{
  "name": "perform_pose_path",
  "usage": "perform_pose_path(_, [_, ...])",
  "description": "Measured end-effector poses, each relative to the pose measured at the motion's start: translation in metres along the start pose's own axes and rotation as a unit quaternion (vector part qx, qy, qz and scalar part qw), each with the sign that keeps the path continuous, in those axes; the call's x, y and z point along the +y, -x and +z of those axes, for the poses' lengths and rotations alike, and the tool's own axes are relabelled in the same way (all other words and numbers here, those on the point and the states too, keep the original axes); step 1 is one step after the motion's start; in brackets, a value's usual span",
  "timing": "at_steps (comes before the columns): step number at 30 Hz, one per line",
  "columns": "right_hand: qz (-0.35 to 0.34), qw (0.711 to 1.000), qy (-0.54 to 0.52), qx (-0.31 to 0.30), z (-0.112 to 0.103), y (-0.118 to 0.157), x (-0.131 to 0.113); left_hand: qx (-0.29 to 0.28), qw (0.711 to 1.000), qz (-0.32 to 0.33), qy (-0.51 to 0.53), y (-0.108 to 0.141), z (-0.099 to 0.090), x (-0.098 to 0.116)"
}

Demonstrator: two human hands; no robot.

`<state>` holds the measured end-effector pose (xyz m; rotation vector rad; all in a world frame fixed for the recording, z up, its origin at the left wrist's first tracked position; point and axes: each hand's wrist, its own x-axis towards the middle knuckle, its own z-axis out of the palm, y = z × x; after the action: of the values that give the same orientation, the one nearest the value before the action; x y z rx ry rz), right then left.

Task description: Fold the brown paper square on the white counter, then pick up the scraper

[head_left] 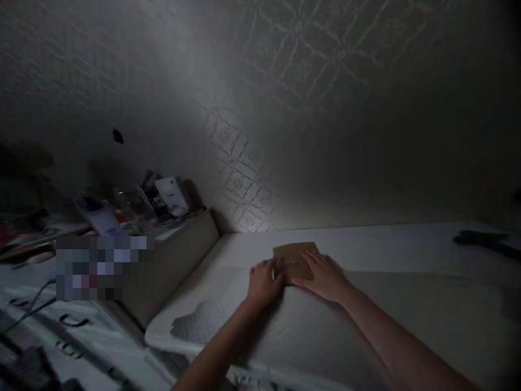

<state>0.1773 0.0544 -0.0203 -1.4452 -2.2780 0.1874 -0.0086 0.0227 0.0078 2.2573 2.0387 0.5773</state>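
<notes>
A small brown kraft-paper piece (292, 251), perhaps an envelope or a notebook cover, lies on the white tabletop (407, 250). Dark handwriting runs across its middle, too blurred to read. At its left edge is my left hand (264, 281), fingers curled and thumb against the paper, holding that side. My right hand (325, 276) rests flat over the right part of the brown paper, its fingers stretched out and hiding that corner.
To the left, a dresser (175, 266) with drawers bears a clear plastic case (136, 206), a white box (171, 191) and other clutter. A dark object (484, 239) lies at the table's far right. Behind rises a patterned wall (325, 136).
</notes>
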Motion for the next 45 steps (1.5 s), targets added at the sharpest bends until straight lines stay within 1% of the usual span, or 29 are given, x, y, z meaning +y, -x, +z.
perform_pose_path(3, [0.017,1.000,0.018,0.009,-0.001,-0.001,0.003,-0.002,0.999,0.029,0.017,-0.019,0.004,0.001])
perform_pose_path(6, [0.023,0.999,0.025,0.015,-0.001,-0.001,0.004,-0.030,0.996,0.069,0.040,-0.040,0.003,0.005])
perform_pose_path(7, [0.025,0.999,0.025,0.017,-0.001,-0.001,0.004,-0.051,0.994,0.079,0.047,-0.047,0.000,0.006])
perform_pose_path(11, [0.026,0.999,0.022,0.024,-0.003,0.001,0.002,-0.165,0.980,0.101,0.056,-0.068,-0.014,0.012])
perform_pose_path(12, [0.029,0.999,0.022,0.025,-0.003,0.001,0.001,-0.182,0.976,0.103,0.061,-0.071,-0.016,0.012])
perform_pose_path(14, [0.032,0.999,0.024,0.027,-0.003,0.002,0.001,-0.189,0.973,0.103,0.080,-0.073,-0.018,0.010])
perform_pose_path(18, [0.022,0.999,0.028,0.032,-0.002,0.003,0.004,-0.167,0.975,0.090,0.116,-0.067,-0.013,0.002])
perform_pose_path(22, [0.020,0.999,0.032,0.033,0.000,0.003,0.008,-0.135,0.983,0.079,0.095,-0.061,-0.008,0.000])
perform_pose_path(26, [0.015,0.999,0.035,0.026,0.001,0.004,0.010,-0.135,0.985,0.084,0.070,-0.062,-0.006,0.001])
perform_pose_path(28, [0.015,0.999,0.039,0.028,0.001,0.004,0.012,-0.135,0.984,0.080,0.080,-0.064,-0.006,0.001])
perform_pose_path(31, [0.015,0.998,0.044,0.036,0.002,0.004,0.014,-0.119,0.985,0.059,0.109,-0.066,-0.006,-0.001])
perform_pose_path(34, [0.012,0.998,0.041,0.045,0.003,0.004,0.016,-0.078,0.988,0.010,0.135,-0.069,-0.008,-0.007])
perform_pose_path(38, [0.015,0.998,0.043,0.039,0.003,0.004,0.017,-0.008,0.987,-0.102,0.123,-0.073,-0.010,-0.025])
perform_pose_path(41, [0.012,0.998,0.041,0.035,0.003,0.005,0.017,0.039,0.977,-0.184,0.097,-0.074,-0.012,-0.038])
perform_pose_path(45, [0.009,0.999,0.038,0.036,0.002,0.005,0.017,0.080,0.960,-0.261,0.057,-0.072,-0.013,-0.047])
